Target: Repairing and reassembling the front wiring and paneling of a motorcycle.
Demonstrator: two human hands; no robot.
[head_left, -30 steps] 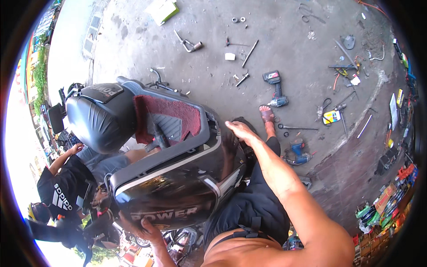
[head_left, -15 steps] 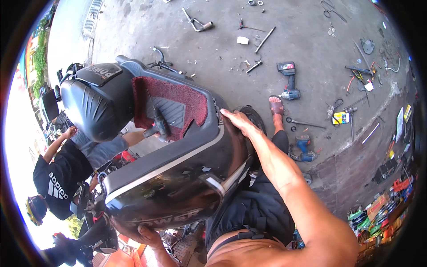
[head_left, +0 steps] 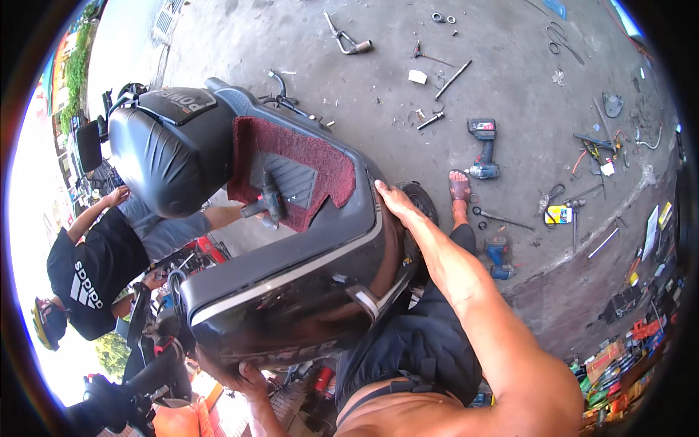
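A black scooter body (head_left: 291,291) with a grey trim stripe lies across the middle of the view, against my dark shorts. My right hand (head_left: 397,204) grips its right end, thumb on top, the other fingers mostly hidden behind the edge. Low on the left, my left hand (head_left: 244,377) holds the body's lower edge from beneath, its thumb showing and its fingertips hidden. A power drill (head_left: 271,197) rests on the dark red carpet (head_left: 335,178) of the footwell. Beyond that is the wrinkled black seat (head_left: 156,156).
Another person (head_left: 102,255) in a dark shirt leans in at the left, beside handlebars (head_left: 156,364). On the grey floor lie an impact wrench (head_left: 483,149), a blue drill (head_left: 499,256), a metal rod (head_left: 453,80) and a bent pipe (head_left: 348,40). Cluttered tools (head_left: 611,364) line the right edge.
The whole scene has shifted slightly to the right in the picture, and the scooter body sits a little differently against my lap. Both hands keep their hold on it.
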